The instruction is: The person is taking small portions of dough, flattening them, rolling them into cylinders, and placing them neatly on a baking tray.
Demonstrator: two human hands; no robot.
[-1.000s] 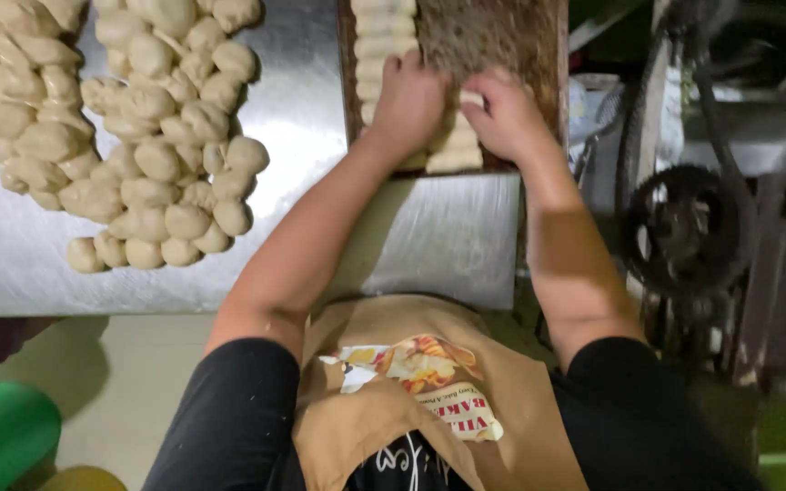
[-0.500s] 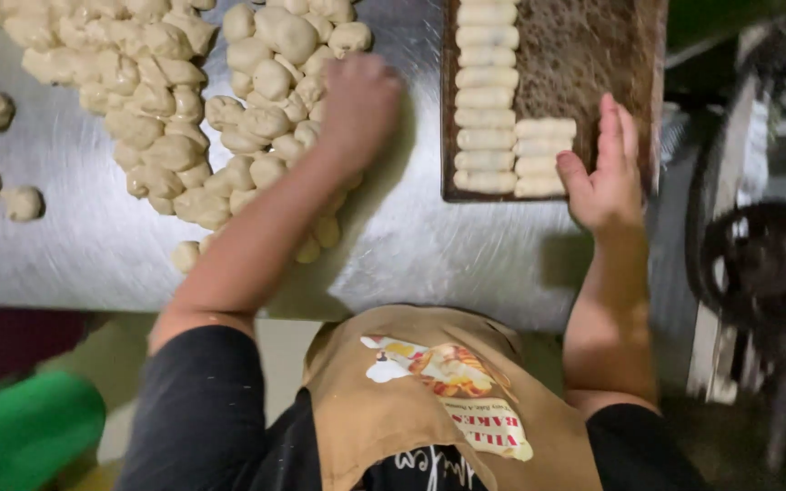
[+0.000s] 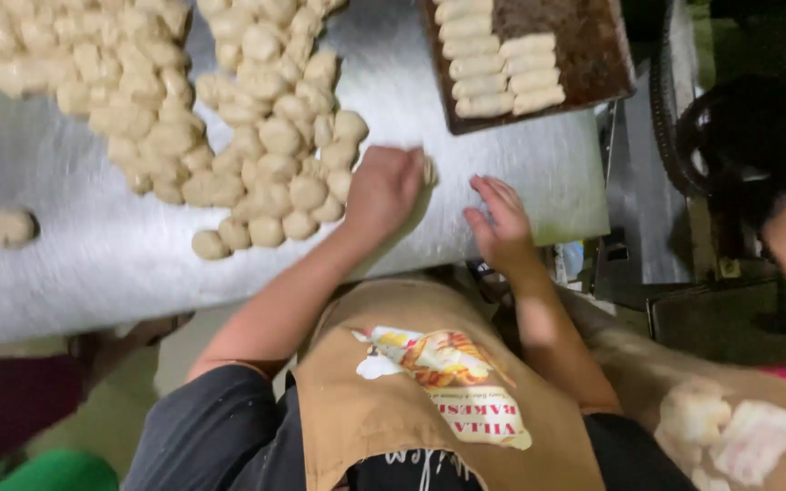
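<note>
Left hand [image 3: 384, 189] has left the heap of dough balls [image 3: 256, 118] and now sits on the steel table [image 3: 502, 155] nearer the body, fingers curled shut round one dough piece [image 3: 428, 170] (only its edge shows). Right hand [image 3: 500, 218] has come off the tray [image 3: 593, 55] and hovers beside it, fingers spread, empty. Judged: next piece is about to be rolled.

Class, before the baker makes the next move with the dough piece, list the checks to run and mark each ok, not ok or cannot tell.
1. Left hand closed on a dough piece: ok.
2. Right hand open and free, beside it: ok.
3. Bare steel table between the hands: ok.
4. Free space on the baking tray beside the shaped rolls: ok.
5. Dough pile within reach: ok.
6. Dough piece's shape: cannot tell.
</note>
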